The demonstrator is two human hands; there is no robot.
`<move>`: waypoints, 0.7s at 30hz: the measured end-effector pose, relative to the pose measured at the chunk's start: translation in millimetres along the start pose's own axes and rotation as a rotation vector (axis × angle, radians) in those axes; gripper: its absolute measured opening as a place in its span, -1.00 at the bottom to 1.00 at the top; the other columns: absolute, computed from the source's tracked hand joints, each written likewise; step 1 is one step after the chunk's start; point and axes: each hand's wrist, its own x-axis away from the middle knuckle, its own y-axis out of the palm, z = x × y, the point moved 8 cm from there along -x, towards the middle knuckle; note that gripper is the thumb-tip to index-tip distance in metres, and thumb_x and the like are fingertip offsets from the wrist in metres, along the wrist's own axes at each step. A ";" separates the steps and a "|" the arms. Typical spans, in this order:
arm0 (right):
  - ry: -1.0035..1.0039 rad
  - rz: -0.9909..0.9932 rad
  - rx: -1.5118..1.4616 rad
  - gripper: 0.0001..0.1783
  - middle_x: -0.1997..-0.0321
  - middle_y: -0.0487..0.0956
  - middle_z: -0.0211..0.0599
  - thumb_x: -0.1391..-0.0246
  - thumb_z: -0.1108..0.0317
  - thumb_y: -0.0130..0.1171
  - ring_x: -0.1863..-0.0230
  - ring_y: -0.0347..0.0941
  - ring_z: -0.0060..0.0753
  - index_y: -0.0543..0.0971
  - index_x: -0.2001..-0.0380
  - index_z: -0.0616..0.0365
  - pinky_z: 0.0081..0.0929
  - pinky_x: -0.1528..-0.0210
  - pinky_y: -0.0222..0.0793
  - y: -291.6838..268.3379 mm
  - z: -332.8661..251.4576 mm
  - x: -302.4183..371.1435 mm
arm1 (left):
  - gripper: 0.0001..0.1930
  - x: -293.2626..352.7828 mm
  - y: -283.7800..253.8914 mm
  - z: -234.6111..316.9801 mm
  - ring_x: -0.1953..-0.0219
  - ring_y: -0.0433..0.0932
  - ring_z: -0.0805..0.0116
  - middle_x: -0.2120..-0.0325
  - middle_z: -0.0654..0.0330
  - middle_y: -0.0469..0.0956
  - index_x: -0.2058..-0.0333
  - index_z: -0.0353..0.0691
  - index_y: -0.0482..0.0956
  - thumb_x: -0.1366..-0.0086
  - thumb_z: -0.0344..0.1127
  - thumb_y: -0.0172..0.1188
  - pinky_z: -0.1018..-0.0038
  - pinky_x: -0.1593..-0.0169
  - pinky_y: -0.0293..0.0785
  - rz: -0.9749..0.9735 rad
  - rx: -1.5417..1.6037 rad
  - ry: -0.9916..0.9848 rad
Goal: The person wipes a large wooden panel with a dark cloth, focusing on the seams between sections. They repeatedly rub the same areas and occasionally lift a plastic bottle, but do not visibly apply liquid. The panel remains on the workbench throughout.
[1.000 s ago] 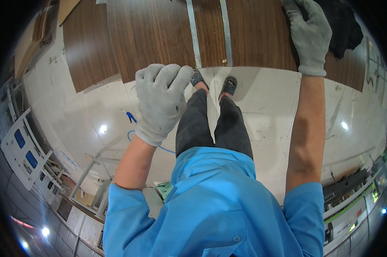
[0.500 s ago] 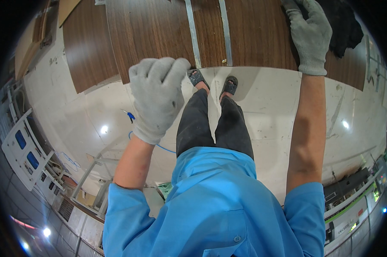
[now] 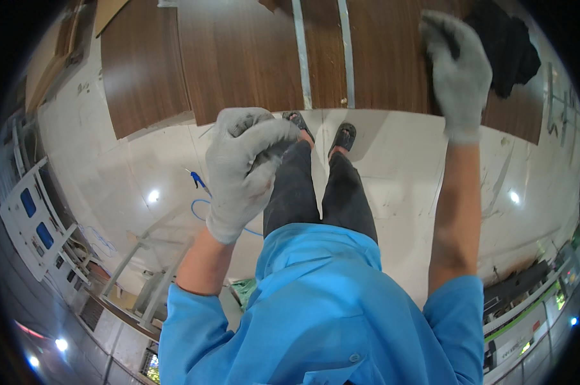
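My left hand [image 3: 245,170], in a grey knitted glove, is raised in front of my legs, below the near edge of the brown wood-grain panels [image 3: 238,58]. Its fingers are curled closed. A thin sliver shows beside the knuckles, but I cannot make out what the hand holds. Over the right part of the panels is my right hand [image 3: 460,74], gloved the same way. Its thumb and fingers bend toward each other around a dark gap, and the blurred tips hide whatever lies between them. Close by on its right lies a black cloth [image 3: 505,48].
Two pale strips [image 3: 303,54] run across the panels. A blue air gun [image 3: 197,179] with a blue hose lies on the light floor. At left are a metal frame [image 3: 133,250] and a white cabinet [image 3: 36,218]; machinery [image 3: 524,321] stands at lower right.
My left hand has turned over and moved slightly right and down, its curled fingers now facing sideways. My right hand has drawn back a little toward me.
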 end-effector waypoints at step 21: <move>0.120 -0.118 -0.081 -0.78 0.35 0.70 -0.31 -0.15 0.39 0.36 0.32 0.56 -0.58 0.67 0.19 0.29 -0.54 0.21 0.49 -17.5 -19.4 -23.2 | -0.57 -26.6 -69.8 -11.5 -0.11 0.48 0.00 -0.05 0.03 0.54 -0.11 -0.20 0.59 -0.26 -0.36 0.39 0.22 -0.17 0.43 0.505 -0.233 -0.003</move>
